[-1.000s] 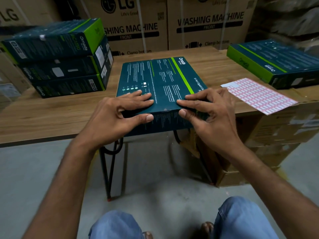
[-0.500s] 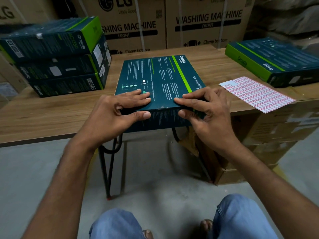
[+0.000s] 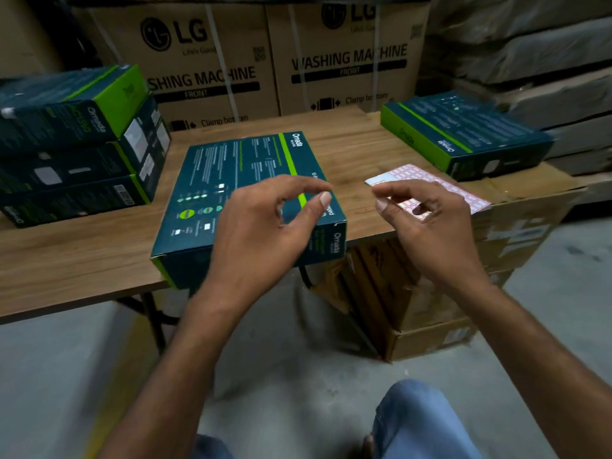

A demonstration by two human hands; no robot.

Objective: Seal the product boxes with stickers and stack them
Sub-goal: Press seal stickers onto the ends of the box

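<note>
Beyond both hands, LG washing-machine cartons (image 3: 212, 77) are seen behind a wooden table (image 3: 82, 246). On it a stack of three product boxes (image 3: 76, 144) is set well left of the left hand (image 3: 261, 226), a single box (image 3: 463, 134) lies beyond the right hand (image 3: 430, 226), and the product box in work (image 3: 231, 167) lies flat under the left hand. The sticker sheet (image 3: 410, 172) is partly covered by the right hand, and both hands are held loosely curled with nothing gripped; sealing is judged to be the step in hand, so one sticker must next be peeled off and pressed across the box's near flap edge.
</note>
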